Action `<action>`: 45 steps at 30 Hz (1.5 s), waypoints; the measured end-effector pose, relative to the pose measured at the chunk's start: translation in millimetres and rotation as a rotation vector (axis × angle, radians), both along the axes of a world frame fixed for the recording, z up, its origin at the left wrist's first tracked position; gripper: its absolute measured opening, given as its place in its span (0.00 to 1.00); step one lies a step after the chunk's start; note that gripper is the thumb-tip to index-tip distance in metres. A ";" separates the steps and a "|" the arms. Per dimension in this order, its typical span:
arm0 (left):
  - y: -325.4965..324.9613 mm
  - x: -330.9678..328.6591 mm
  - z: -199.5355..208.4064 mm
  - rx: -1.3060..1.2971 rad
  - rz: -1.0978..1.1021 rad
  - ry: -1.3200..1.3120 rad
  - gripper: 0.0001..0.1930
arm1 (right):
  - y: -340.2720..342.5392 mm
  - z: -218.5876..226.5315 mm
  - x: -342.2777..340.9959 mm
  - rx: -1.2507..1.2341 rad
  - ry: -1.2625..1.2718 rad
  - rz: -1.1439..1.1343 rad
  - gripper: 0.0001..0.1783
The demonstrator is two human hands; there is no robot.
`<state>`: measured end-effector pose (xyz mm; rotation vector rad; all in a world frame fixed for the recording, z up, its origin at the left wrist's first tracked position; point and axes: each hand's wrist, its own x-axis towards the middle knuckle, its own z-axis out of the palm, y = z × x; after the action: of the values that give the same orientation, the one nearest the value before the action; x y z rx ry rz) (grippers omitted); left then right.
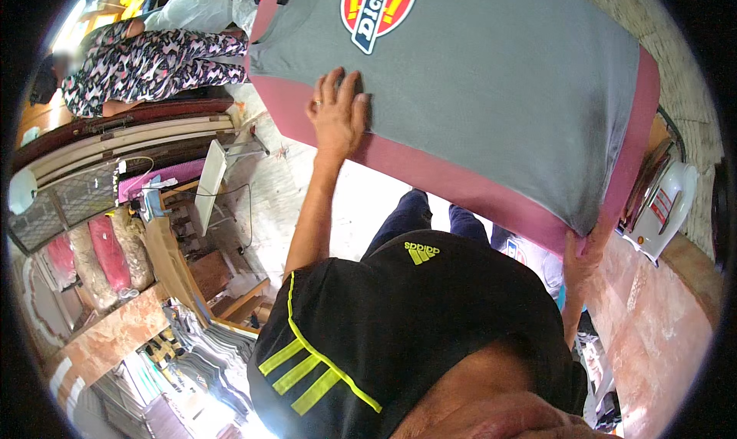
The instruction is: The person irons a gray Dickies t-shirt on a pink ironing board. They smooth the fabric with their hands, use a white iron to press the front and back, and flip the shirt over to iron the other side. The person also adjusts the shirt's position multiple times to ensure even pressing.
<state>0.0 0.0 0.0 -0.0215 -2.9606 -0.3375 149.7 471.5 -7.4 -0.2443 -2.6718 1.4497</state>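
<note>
A grey T-shirt [491, 93] with a round red and yellow print lies stretched over a pink-covered ironing board [453, 179]. My left hand [338, 120] rests on the shirt's near edge, left of the middle, with its fingers extended and nothing held. At the shirt's lower right corner, my right hand [582, 256] pinches the hem beside the board's edge. Part of that hand's fingers is hard to make out. Just right of the board stands a white iron [664, 212], apart from both hands.
At the upper left a person in patterned clothes [165, 62] stands near a pale plastic bag [192, 9]. Fabric rolls [107, 255] and stacks of folded cloth [203, 354] fill the left side. A pinkish stone-patterned surface [652, 324] lies at the lower right.
</note>
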 end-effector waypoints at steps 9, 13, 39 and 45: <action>-156.3 -49.3 -4.1 0.159 -0.350 0.128 0.26 | 8.6 13.3 -26.0 0.546 0.091 0.129 0.26; -186.8 -77.2 10.5 0.080 -0.477 0.164 0.24 | 25.9 20.3 -46.7 0.609 0.190 -0.023 0.18; -308.8 -112.9 -51.5 1.126 -0.129 -0.004 0.07 | 0.3 50.6 -42.4 0.508 0.273 0.046 0.14; -274.9 -111.6 -27.7 1.727 -0.051 -0.051 0.06 | 2.3 53.4 -29.7 0.603 0.305 0.014 0.14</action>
<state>-111.6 -274.9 -27.7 0.1140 -1.7189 -2.5471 119.9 473.8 45.9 0.0427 -2.6904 0.5646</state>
